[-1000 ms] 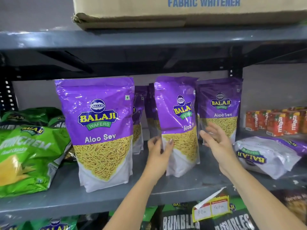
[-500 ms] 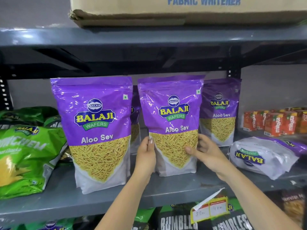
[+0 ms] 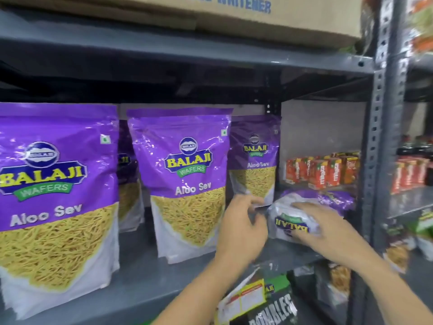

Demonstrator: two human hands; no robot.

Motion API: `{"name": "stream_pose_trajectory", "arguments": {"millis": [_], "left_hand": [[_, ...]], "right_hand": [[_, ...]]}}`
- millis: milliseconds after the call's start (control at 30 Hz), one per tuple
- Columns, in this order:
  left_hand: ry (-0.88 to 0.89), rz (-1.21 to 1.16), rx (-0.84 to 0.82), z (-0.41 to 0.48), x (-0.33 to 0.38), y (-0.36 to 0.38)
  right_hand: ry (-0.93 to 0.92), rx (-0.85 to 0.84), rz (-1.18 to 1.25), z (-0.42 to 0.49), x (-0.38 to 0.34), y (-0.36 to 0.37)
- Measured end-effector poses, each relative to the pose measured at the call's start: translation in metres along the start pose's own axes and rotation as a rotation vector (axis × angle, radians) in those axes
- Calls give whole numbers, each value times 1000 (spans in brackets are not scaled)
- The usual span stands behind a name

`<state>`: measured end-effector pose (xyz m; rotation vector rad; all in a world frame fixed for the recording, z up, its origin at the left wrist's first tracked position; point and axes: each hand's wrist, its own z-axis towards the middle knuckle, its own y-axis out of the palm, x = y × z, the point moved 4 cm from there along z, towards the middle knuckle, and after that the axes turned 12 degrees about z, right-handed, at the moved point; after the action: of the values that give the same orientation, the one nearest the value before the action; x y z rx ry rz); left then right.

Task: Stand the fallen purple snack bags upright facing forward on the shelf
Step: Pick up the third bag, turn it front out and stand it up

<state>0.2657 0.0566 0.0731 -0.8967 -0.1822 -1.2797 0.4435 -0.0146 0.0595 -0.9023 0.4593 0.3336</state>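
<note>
A fallen purple Balaji snack bag (image 3: 290, 221) lies on its side at the right end of the grey shelf (image 3: 140, 280), its logo upside down. My right hand (image 3: 328, 233) lies over its top with fingers wrapped on it. My left hand (image 3: 243, 228) pinches the bag's left edge. Three purple Aloo Sev bags stand upright facing forward: a large one at the left (image 3: 58, 184), one in the middle (image 3: 185, 184), and one further back (image 3: 254, 160). Another bag (image 3: 127, 184) is mostly hidden behind them.
Small red juice cartons (image 3: 323, 172) stand at the back right, behind the fallen bag. A perforated steel post (image 3: 379, 137) bounds the shelf on the right. A cardboard box (image 3: 234, 10) sits on the shelf above. A price tag (image 3: 246, 299) hangs from the front edge.
Both hands have let go of the middle bag, which now stands facing forward, and moved right onto the fallen bag. The view has swung right and closer.
</note>
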Motion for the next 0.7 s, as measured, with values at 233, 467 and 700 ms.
{"name": "stream_pose_trajectory", "arguments": {"millis": [233,467,700], "left_hand": [[-521,-65,-608,75,-1,88],[-448,-40,-526,76,2,89],[-193,-259,-128,62,20,73]], "right_hand": [[336,413,351,-11,28,-28],[474,242,544,-6,38,-15],[145,449,554,-7,40,-17]]}}
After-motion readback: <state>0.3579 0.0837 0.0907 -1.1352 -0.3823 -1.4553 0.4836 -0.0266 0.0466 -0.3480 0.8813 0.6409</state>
